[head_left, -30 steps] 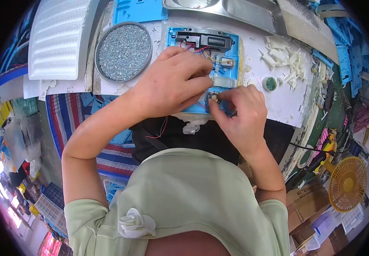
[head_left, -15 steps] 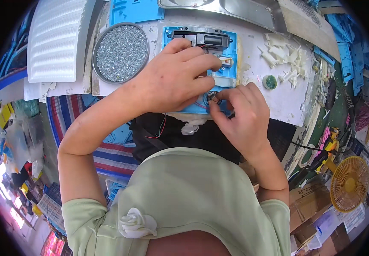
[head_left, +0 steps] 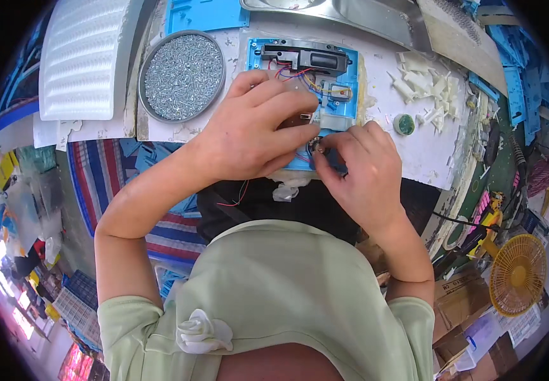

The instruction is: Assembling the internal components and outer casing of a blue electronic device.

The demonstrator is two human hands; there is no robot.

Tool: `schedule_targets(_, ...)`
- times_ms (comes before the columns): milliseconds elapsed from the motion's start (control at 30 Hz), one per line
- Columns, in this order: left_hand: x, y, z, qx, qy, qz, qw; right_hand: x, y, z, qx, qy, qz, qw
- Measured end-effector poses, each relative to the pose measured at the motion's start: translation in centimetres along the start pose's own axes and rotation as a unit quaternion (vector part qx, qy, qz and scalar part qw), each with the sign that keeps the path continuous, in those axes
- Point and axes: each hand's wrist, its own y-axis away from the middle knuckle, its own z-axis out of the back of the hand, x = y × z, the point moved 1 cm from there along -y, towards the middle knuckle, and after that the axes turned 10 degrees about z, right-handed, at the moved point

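A blue plastic housing (head_left: 352, 71) lies on the work table, with a long black part (head_left: 319, 61) across its far end and thin coloured wires (head_left: 281, 71) inside. My left hand (head_left: 255, 130) reaches over its left side, fingers bent and closed; what they hold is hidden. At the near end, my right hand (head_left: 366, 165) pinches a small round dark part (head_left: 314, 145) between thumb and forefinger. The left fingertips come close to this part. Beside the left index finger, a small metallic piece (head_left: 305, 117) shows.
A round tray (head_left: 141, 79) full of small screws stands left of the housing. To the right are a pile of white plastic pieces (head_left: 436, 92) and a small green round container (head_left: 403, 124). A metal tray (head_left: 351, 16) lies at the back, a white ribbed tray (head_left: 81, 70) far left.
My left hand has drawn back slightly toward me and left, uncovering the coloured wires and more of the housing. My right hand stays at the round part.
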Motion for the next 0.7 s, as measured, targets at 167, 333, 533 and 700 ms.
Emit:
schedule_targets(167, -0.2, 0.0, 0.5, -0.024, -0.003, 0.017, 1.000, -1.7, -1.1, 1.9, -0.057, -0.062, -0.059, 0.995)
schedule_targets(333, -0.2, -1.3, -0.7, -0.082, -0.040, 0.055, 0.994, -4.3, -3.8, 1.2, -0.051, 0.057, -0.080, 0.994)
schedule_targets(533, -0.3, -2.3, -1.4, -0.099, -0.073, 0.062, 0.990, -3.7, -5.0, 1.8, 0.016, 0.133, -0.062, 0.989)
schedule_targets(700, -0.3, -2.5, -1.7, -0.111, -0.092, 0.043, 0.989, -3.4, -5.0, 1.8, 0.015, 0.160, -0.046, 0.986)
